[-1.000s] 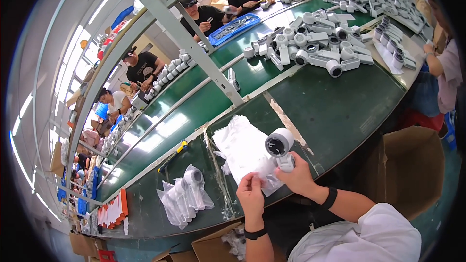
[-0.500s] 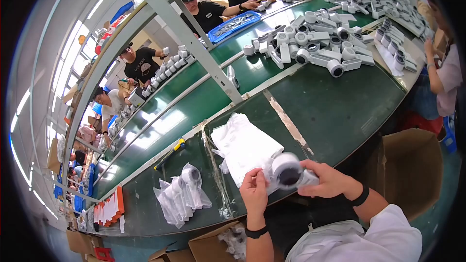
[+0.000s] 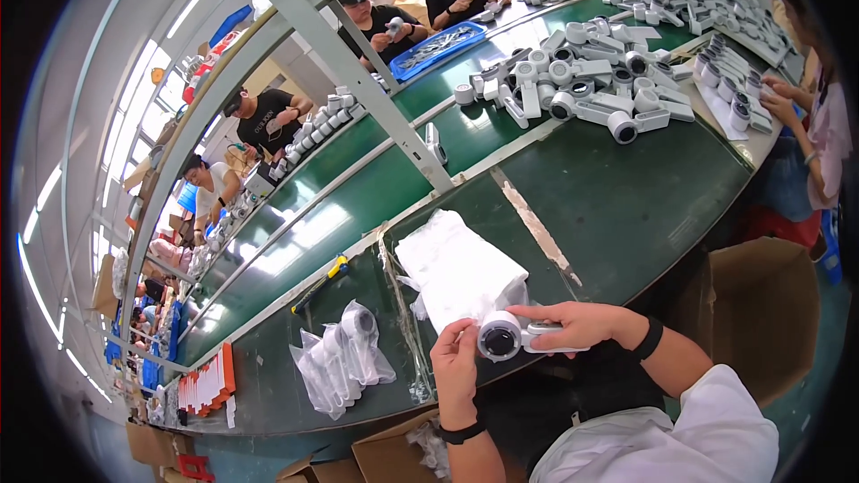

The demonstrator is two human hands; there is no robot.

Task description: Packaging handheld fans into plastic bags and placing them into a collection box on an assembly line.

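Observation:
My right hand point(image 3: 577, 326) is closed round the flat handle of a white-and-grey device point(image 3: 499, 338). Its round head, with a dark face in a white ring, points left toward my other hand. My left hand point(image 3: 456, 362) is pinched beside that head, on what looks like the edge of a thin clear plastic bag point(image 3: 483, 311); the bag is hard to make out. Just beyond both hands lies a stack of white plastic bags point(image 3: 461, 259) on the green table. To the left, several like devices in clear bags point(image 3: 344, 358) lie side by side.
A yellow-and-black knife point(image 3: 320, 283) lies near the conveyor point(image 3: 309, 224). A large heap of unbagged devices point(image 3: 582, 76) sits at the far right. Orange-and-white cards point(image 3: 206, 383) are at the left end. Cardboard boxes point(image 3: 761, 313) stand by the table. A metal post point(image 3: 358, 72) rises ahead; co-workers sit beyond.
The device has moved slightly left and down, its round head now beside my left fingers. My right hand has shifted left with it. Across the belt, a co-worker now holds a device up.

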